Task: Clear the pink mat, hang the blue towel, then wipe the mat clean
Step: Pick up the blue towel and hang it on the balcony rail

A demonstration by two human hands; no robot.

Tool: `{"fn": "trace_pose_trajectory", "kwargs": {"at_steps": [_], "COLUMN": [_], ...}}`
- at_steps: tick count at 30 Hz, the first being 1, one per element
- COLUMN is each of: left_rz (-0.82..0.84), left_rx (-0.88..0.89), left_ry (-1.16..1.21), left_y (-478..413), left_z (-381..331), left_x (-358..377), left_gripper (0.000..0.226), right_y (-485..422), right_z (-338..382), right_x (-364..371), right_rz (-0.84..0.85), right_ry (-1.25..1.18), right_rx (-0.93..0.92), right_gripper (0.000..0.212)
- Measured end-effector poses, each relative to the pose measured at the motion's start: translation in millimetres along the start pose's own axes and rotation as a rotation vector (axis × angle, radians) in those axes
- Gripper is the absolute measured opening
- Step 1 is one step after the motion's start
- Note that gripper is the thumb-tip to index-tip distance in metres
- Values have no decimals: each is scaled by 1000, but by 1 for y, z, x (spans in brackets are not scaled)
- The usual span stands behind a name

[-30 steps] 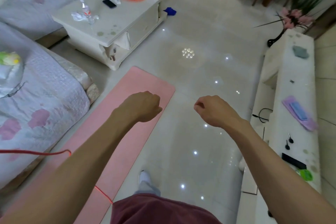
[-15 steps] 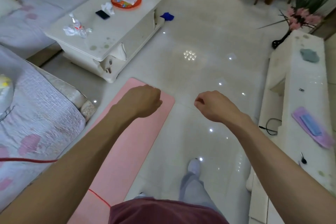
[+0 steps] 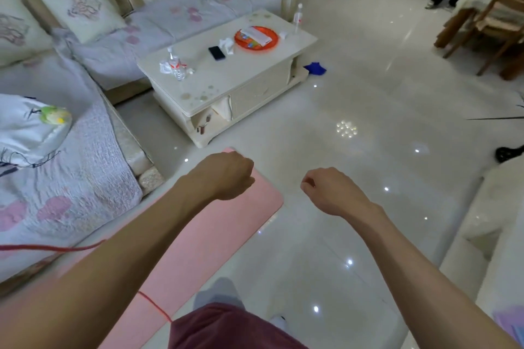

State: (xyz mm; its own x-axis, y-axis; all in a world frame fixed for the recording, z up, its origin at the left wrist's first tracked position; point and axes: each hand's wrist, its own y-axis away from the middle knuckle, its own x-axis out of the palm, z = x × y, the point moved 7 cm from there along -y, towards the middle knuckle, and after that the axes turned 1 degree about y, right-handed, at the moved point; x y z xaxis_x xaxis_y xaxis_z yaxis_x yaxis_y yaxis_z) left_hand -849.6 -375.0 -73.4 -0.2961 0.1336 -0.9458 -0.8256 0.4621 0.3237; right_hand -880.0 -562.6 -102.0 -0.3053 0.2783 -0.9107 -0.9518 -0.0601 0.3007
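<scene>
Both hands are in the air in front of the body & hold nothing. The left hand point(image 3: 224, 176) is a closed fist, fingers together and curled into the palm. The right hand point(image 3: 331, 193) is curled also, w/ the thumb tip near the forefinger; I see nothing between them.

The pink mat point(image 3: 241, 224) lies flat on the shiny floor point(image 3: 368, 178), at near left, beside the sofa point(image 3: 71, 178). Its far end is under the left fist. A thin red cord point(image 3: 154, 303) crosses its near part; the arms hide some of the rest.

The blue towel point(image 3: 315, 68) is a small crumpled heap on the floor, far from the hands, touching or just beside the far right corner of the coffee table point(image 3: 226, 76).

My judgement on handling: the towel is soft, light & limp, so it has no shape to keep. A pinch at the top of the heap, or better at one edge/corner, should let it fall open for hanging. One hand is probably enough.

The mat looks thin & flexible, prob. a bit grippy. On glossy tile it may slide when wiped, so one hand pressing it flat would help.
</scene>
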Motion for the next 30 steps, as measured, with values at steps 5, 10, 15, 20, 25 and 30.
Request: {"fn": "trace_pose_trajectory", "kwargs": {"at_steps": [5, 10, 15, 20, 25, 30], "left_rz": [9, 13, 22, 28, 4, 57], "left_rx": [-17, 6, 83, 131, 158, 177], "left_ry": [8, 32, 79, 103, 112, 100], "left_y": [-52, -130, -229, -319, -388, -452], "left_z": [-7, -2, 0, 9, 12, -1], "left_x": [-4, -10, -35, -69, -92, -100], "left_gripper": [34, 33, 34, 33, 33, 33], "right_y": [-46, -107, -173, -236, -290, -350], "right_z": [-24, -51, -91, -132, -153, -184], "right_x": [-16, -33, -72, -113, -142, -154], "right_rz": [10, 14, 16, 13, -7, 13], "right_ry": [-10, -8, 4, 31, 5, -26], "right_rx": [-26, -20, 73, 170, 192, 196], "right_gripper": [26, 27, 26, 27, 26, 26]}}
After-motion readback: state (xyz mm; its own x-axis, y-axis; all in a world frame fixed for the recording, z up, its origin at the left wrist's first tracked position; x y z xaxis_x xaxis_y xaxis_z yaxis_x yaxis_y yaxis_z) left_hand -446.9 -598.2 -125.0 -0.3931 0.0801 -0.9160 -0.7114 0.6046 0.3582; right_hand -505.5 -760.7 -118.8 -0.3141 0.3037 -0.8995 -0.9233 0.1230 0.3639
